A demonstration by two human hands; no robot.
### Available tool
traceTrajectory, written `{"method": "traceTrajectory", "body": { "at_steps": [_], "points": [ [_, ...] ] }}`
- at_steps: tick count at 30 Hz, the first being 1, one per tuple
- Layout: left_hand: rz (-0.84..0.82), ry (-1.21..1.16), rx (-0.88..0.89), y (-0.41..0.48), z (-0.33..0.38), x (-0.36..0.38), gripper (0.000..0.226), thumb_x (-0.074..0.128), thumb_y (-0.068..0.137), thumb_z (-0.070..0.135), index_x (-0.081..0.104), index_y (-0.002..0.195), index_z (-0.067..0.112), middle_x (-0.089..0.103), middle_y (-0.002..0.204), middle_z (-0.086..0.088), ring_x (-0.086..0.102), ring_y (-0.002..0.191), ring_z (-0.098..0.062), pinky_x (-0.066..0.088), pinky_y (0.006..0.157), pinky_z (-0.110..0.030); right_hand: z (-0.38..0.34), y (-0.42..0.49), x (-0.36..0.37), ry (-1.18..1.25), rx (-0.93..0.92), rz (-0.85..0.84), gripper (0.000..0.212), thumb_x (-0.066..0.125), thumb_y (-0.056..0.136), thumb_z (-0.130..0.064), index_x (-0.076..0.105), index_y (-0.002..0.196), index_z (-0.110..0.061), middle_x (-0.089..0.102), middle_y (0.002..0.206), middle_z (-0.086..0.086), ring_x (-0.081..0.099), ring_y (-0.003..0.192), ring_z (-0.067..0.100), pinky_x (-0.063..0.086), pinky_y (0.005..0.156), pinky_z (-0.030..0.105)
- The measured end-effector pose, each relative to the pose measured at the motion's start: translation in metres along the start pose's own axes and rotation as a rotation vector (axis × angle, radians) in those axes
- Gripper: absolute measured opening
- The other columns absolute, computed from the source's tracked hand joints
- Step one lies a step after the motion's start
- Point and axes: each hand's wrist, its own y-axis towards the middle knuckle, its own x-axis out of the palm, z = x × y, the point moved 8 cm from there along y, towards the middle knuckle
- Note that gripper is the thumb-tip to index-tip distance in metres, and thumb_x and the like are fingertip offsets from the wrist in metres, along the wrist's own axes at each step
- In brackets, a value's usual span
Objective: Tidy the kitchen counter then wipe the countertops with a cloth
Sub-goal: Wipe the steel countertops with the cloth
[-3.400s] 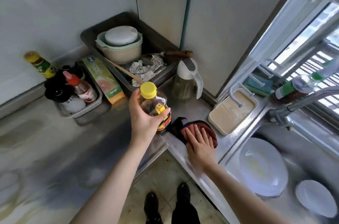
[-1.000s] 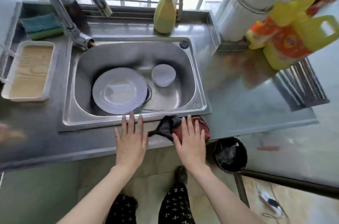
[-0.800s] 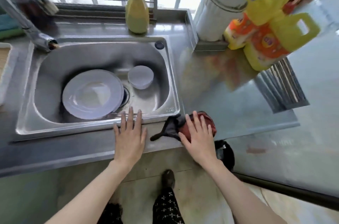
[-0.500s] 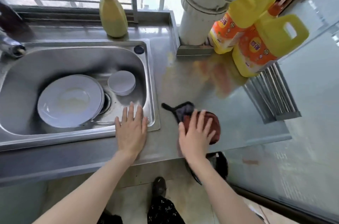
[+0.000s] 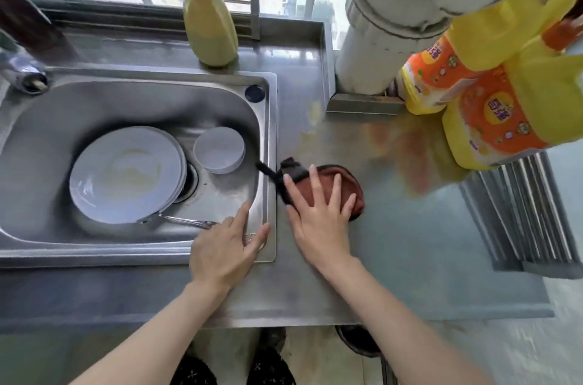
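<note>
The right hand lies flat on a reddish-brown cloth just right of centre in the frame, its fingers straight and spread across the top. The cloth rests on the steel table right beside the sink. A dark part of it sticks out past the fingertips, and a thin dark strip reaches over the sink's right rim.

The left hand sits just left of the right one, palm down with the fingers straight and slightly apart. It rests on the sink's lower right corner, and the fingertips reach past the rim over the basin.

Inside the sink a large white plate lies on the left, with a small white bowl to its right. A metal utensil lies below the plate near the left fingertips. The tap shows at the left edge of the frame.

A pale yellow bottle stands behind the sink at the top centre. At the upper right, two yellow jugs with orange labels stand beside a thick grey pipe. A rack of metal bars lies on the table below them.
</note>
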Motion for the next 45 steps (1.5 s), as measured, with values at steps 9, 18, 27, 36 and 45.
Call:
{"method": "traceTrajectory", "body": {
  "at_steps": [9,18,27,36,45],
  "points": [
    [0.018,0.028,-0.068,0.005,-0.006,0.003,0.075,0.017,0.076,0.078,0.050,0.128,0.034,0.069,0.084,0.007,0.066,0.071,-0.024,0.046,0.057,-0.031,0.014,0.121,-0.016,0.119,0.058,-0.042,0.052,0.031,0.097,-0.046,0.014,0.146,-0.042,0.006,0.158,-0.002,0.005,0.144,0.028,0.004,0.113,0.052],
    [0.028,0.063,0.022,0.009,0.000,0.005,0.068,0.030,0.080,0.070,0.042,0.136,0.034,0.069,0.082,0.012,0.066,0.061,-0.015,0.046,0.044,-0.027,-0.014,0.103,-0.011,0.161,-0.074,-0.086,0.054,0.023,0.099,-0.041,0.004,0.149,-0.031,-0.003,0.159,0.002,-0.005,0.145,0.018,-0.003,0.116,0.037],
    [0.027,0.073,-0.016,0.009,-0.002,-0.002,0.071,0.016,0.078,0.074,0.029,0.140,0.043,0.063,0.075,0.008,0.064,0.067,-0.018,0.041,0.050,-0.028,-0.016,0.142,-0.016,0.251,0.043,-0.102,0.050,0.020,0.100,-0.038,0.008,0.149,-0.031,0.001,0.159,0.002,-0.002,0.145,0.021,-0.003,0.116,0.041],
    [-0.059,0.037,0.156,-0.007,0.015,0.010,0.073,0.012,0.084,0.064,0.019,0.147,0.026,0.022,0.154,-0.009,0.027,0.139,-0.027,0.022,0.111,-0.044,0.122,-0.009,-0.017,0.190,0.508,-0.079,0.049,0.020,0.099,-0.044,0.008,0.147,-0.040,0.002,0.159,-0.003,-0.001,0.145,0.028,0.002,0.116,0.050],
    [-0.021,-0.030,0.072,0.011,0.043,0.024,0.076,0.019,0.086,0.060,0.007,0.148,0.018,0.012,0.157,-0.004,0.027,0.139,-0.025,0.029,0.109,-0.041,0.059,-0.062,0.001,0.070,-0.172,-0.085,0.047,0.028,0.095,-0.048,0.024,0.142,-0.046,0.025,0.154,-0.006,0.023,0.140,0.034,0.022,0.108,0.057]
  ]
}}
